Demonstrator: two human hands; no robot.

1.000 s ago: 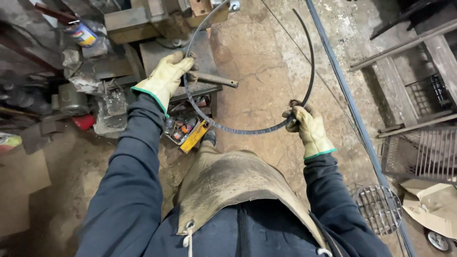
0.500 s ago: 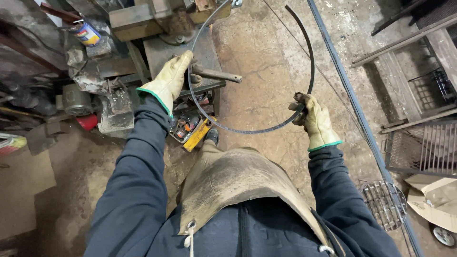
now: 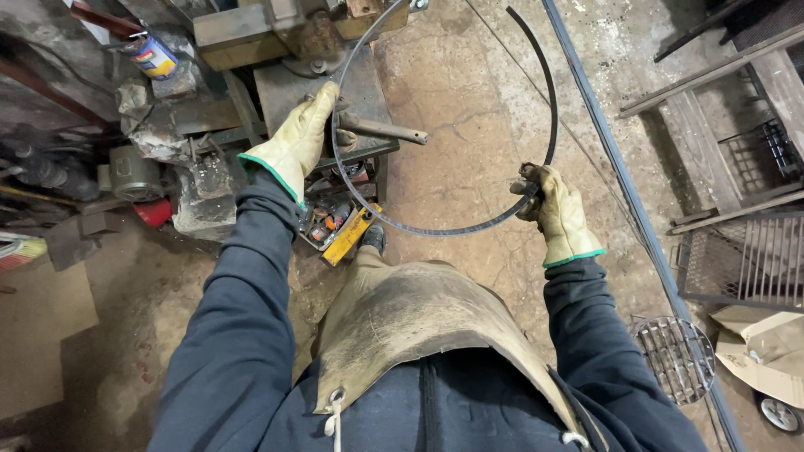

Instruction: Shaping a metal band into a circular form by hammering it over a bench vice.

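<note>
A thin dark metal strip is bent into a large open ring in front of me. My left hand, in a pale leather glove with a green cuff, rests flat against the ring's left side, above a round steel handle that sticks out from a rusty bending machine. My right hand, gloved the same way, is closed around the ring's right side. The ring's far end passes up into the machine at the top of the view. A worn leather apron hangs below my chest.
A cluttered bench with metal scrap and a spray can stands at left. A yellow level and small cans lie in a tray under the machine. Long steel bars cross the concrete floor at right, beside wire grates and cardboard.
Both hands have shifted slightly upward with the ring, and the ring has turned a little. The right hand's grip is unchanged.
</note>
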